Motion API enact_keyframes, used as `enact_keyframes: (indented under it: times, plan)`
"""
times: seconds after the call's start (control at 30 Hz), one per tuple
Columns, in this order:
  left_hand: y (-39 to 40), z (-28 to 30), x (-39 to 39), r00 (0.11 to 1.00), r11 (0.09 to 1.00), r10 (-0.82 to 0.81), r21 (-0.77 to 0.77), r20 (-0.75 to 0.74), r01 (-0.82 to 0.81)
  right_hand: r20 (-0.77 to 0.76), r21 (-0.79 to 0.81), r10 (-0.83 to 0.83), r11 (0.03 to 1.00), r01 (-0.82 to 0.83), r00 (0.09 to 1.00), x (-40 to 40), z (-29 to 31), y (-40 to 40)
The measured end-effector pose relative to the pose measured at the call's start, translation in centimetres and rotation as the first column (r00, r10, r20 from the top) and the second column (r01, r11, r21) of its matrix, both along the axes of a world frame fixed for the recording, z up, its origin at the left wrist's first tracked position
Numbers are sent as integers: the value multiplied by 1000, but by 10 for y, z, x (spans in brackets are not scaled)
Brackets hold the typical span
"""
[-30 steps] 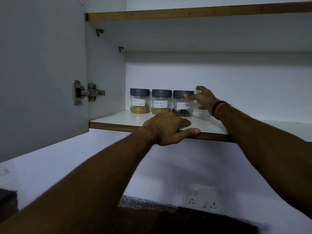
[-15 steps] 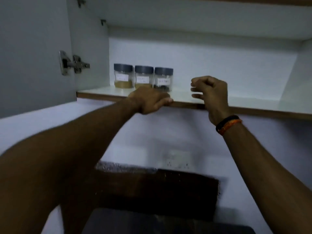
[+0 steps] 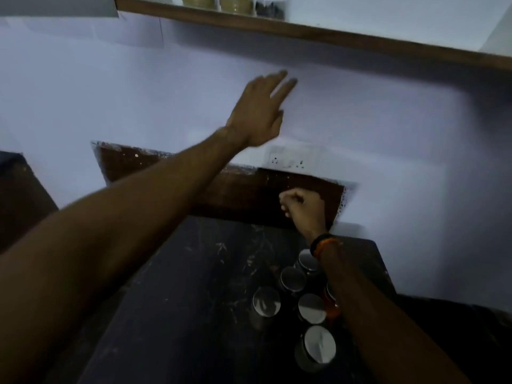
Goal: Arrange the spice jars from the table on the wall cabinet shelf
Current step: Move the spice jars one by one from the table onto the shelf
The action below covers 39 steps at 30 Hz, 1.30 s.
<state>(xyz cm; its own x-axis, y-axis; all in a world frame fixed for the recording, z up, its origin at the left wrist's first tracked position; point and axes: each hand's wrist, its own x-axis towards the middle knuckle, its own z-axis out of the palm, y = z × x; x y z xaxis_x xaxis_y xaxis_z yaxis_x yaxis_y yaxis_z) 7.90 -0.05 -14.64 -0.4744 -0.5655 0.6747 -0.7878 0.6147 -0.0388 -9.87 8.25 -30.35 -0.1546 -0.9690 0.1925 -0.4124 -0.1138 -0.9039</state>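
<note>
Shelf jars cropped at top edge.
Left hand spread, empty; right hand clenched, empty; its forearm hides a table jar.

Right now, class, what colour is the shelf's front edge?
Brown, wood-like: the shelf's front edge, in the head view.

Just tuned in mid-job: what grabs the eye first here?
The left hand is raised with fingers spread against the pale wall, below the shelf. The right hand, fingers curled and empty, hangs above a cluster of lidded jars on the dark counter. Three jar bottoms show on the shelf.
</note>
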Motion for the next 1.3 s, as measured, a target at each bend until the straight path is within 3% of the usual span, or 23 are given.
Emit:
enact_keyframes:
  times: [0.13, 0.27, 0.4, 0.47, 0.53, 0.73, 0.97, 1.1, 1.23, 1.3]
  plan:
    - [44, -106, 0, 1000, 935, 5, 355, -24, 3, -155, 190, 34, 982, -4, 987, -7, -59, 23]
    - [91, -203, 2, 999, 736, 37, 677, 8, -32, -415, 252, 81, 967, 29, 906, -7, -96, 52]
    - [137, -277, 3, 998, 527, 67, 850, -16, -22, -537, 363, 268, 929, -67, 800, -5, -128, 78]
    - [156, -300, 2, 994, 457, 96, 889, -51, 2, -598, 384, 321, 919, -88, 735, -1, -144, 91]
    - [166, -313, 3, 986, 401, 146, 916, -86, 21, -592, 421, 336, 904, -75, 732, 4, -158, 102]
    - [175, -324, 10, 961, 306, 246, 951, -129, 50, -682, 473, 339, 880, 38, 648, 30, -186, 119]
    - [186, -335, 10, 930, 275, 311, 955, -196, 110, -604, 524, 268, 843, 120, 751, 38, -212, 126]
    - [191, -342, 11, 906, 241, 356, 959, -230, 149, -582, 468, 198, 874, 126, 789, 37, -221, 129]
    - [191, -352, 14, 824, 179, 493, 959, -279, 218, -450, 417, 120, 904, 90, 885, 35, -218, 133]
    - [192, -356, 14, 745, 190, 586, 948, -319, 257, -334, 382, 86, 923, 51, 939, 33, -211, 133]
